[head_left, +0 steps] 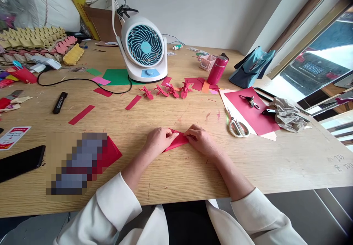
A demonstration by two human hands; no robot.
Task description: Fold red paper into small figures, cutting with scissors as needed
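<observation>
A folded red paper [177,141] lies on the wooden table [165,179] between my two hands. My left hand [160,139] is closed on its left part, thumb pressed on top. At its right corner, my right hand [199,137] pinches the paper between thumb and fingers. Part of the paper is hidden beneath my fingers. Farther back, several folded red paper figures [172,90] stand in a row. Red paper strips [81,114] lie to the left, and more red paper [110,153] sits partly under a pixelated area.
A white fan [145,48] stands at the back, its black cable running left. Scissors [238,127], a red sheet [248,109] and keys are on the right, near a pink bottle [217,70]. A marker [60,103] and black phone [22,163] lie left.
</observation>
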